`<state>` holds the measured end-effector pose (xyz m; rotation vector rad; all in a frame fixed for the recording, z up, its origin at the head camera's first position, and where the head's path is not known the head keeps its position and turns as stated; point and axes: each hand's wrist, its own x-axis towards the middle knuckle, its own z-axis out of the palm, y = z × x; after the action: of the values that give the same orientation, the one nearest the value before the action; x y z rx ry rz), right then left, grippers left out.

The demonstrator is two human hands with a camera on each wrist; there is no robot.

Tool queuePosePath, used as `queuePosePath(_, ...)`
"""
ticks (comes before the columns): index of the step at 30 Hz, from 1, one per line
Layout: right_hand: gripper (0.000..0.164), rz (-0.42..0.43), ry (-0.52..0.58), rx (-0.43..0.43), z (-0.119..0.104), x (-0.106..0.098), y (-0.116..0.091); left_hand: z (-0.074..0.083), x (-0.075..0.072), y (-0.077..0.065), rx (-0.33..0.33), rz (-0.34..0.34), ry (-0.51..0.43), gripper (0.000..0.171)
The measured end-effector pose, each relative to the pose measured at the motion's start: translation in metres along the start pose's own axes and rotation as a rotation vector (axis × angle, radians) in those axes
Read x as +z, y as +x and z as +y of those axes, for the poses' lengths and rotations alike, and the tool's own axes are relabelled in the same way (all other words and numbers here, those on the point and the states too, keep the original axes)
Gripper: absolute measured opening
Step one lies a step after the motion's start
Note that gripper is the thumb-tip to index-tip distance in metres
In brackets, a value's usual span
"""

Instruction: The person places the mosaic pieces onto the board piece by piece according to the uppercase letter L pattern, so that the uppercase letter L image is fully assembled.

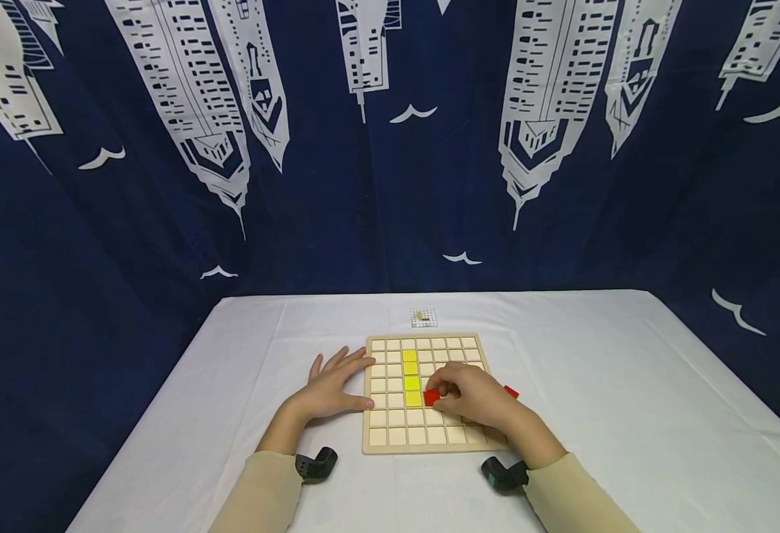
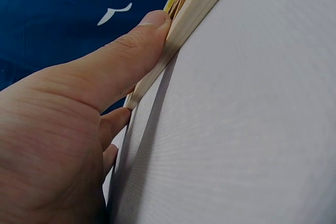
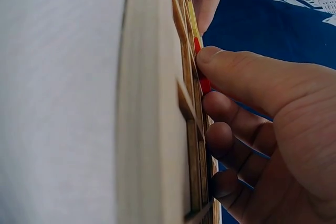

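Note:
A wooden grid board (image 1: 430, 448) lies flat on the table. Its third column from the left carries a column of several yellow square tiles (image 1: 412, 383). My left hand (image 1: 328, 392) rests at the board's left edge with fingers spread; in the left wrist view its thumb (image 2: 142, 43) touches the wooden rim. Over the right half of the board, my right hand (image 1: 475, 396) pinches a red square tile (image 1: 431, 398) just right of the lowest yellow tile. The right wrist view shows thumb and forefinger at the red tile (image 3: 205, 83), the other fingers curled above the grid.
Another red piece (image 1: 511, 391) shows beyond the board's right edge, partly hidden by my right hand. A small printed grid card (image 1: 424, 317) lies behind the board. The white tablecloth (image 1: 630, 385) spreads around, and a dark blue curtain (image 1: 390, 192) hangs behind the table.

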<state>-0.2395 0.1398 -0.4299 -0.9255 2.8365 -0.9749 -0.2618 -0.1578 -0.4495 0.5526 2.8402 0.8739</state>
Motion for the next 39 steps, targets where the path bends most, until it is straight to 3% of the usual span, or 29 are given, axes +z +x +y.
queuePosePath(12,0.019,-0.026,0.071,-0.043,0.001,-0.006,-0.001,0.000,0.000,0.000,-0.008,0.000,-0.005,0.079)
queuePosePath(23,0.023,-0.037,0.096,0.062,0.007,-0.027,-0.005,-0.002,0.001,0.000,-0.008,0.001,0.002,0.079)
queuePosePath(33,0.025,0.001,0.072,0.071,0.019,-0.048,-0.014,-0.002,0.001,0.000,-0.008,0.004,0.002,0.080)
queuePosePath(39,0.029,-0.014,0.071,0.141,0.029,-0.063,-0.022,-0.002,0.000,0.000,-0.003,0.002,-0.004,0.079)
